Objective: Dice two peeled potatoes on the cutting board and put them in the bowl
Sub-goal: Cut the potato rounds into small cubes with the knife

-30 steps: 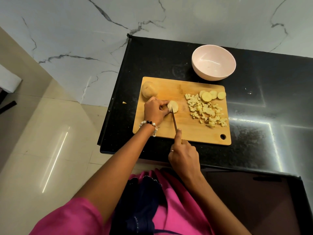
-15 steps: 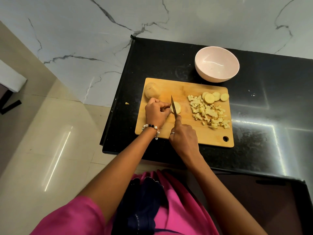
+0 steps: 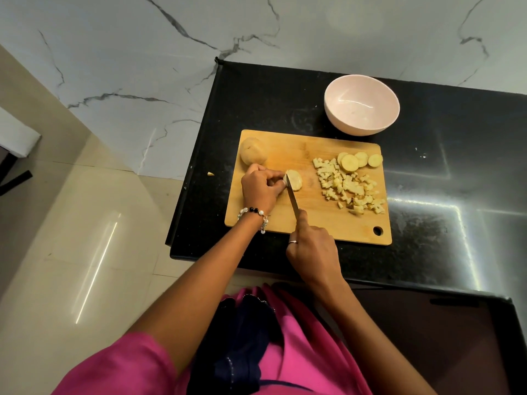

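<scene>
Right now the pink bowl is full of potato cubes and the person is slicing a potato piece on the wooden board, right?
Not quite. The head view shows the round pink bowl empty; the small diced potato cubes lie in a pile on the rectangular wooden cutting board. The rest holds: the right hand slices the pale potato piece with the knife.

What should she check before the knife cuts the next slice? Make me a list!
1. Left hand holds the potato piece steady: ok.
2. Left fingers away from the knife: not ok, they sit right beside the blade.
3. Right hand grips the knife handle: ok.
4. Board lies fully on the counter: ok.
5. Room on the board for new slices, away from the dice: ok.
6. Blade sharp enough: cannot tell.
</scene>
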Available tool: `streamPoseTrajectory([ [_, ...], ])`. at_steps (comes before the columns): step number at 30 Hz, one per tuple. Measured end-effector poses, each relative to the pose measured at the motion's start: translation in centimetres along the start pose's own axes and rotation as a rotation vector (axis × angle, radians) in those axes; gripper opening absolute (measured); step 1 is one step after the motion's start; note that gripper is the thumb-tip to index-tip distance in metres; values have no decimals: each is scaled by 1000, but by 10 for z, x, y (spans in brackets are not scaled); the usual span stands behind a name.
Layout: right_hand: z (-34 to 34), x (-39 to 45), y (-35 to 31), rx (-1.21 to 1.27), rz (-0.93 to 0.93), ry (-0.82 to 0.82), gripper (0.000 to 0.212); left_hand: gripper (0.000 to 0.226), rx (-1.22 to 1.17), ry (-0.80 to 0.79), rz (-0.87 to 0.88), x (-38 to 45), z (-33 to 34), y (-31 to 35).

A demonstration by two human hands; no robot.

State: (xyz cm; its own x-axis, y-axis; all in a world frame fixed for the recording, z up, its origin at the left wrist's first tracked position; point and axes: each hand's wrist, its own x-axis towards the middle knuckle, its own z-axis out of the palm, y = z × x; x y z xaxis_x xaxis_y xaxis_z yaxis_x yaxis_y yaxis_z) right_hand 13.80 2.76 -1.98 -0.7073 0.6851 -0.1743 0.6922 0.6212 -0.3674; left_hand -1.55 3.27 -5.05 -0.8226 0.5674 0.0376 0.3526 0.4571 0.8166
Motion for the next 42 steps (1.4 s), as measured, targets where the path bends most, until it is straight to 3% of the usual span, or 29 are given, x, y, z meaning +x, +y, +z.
streamPoseTrajectory([
  [7,-25,3,8,251,51,148,50,27,32,-23,-5,-6,-1,4],
  [13,-27,13,22,282,106,226,45,60,286,-37,-69,-15,22,28],
  [18,-28,17,31,278,118,244,47,51,363,-101,-64,-4,25,33],
  [27,-23,23,30,161,22,149,49,50,332,-466,242,31,-6,21],
  [34,-14,29,20,-63,9,71,58,53,354,-401,255,27,-1,19],
  [42,-2,43,13,-174,-23,105,60,49,407,-385,243,28,-1,21],
])
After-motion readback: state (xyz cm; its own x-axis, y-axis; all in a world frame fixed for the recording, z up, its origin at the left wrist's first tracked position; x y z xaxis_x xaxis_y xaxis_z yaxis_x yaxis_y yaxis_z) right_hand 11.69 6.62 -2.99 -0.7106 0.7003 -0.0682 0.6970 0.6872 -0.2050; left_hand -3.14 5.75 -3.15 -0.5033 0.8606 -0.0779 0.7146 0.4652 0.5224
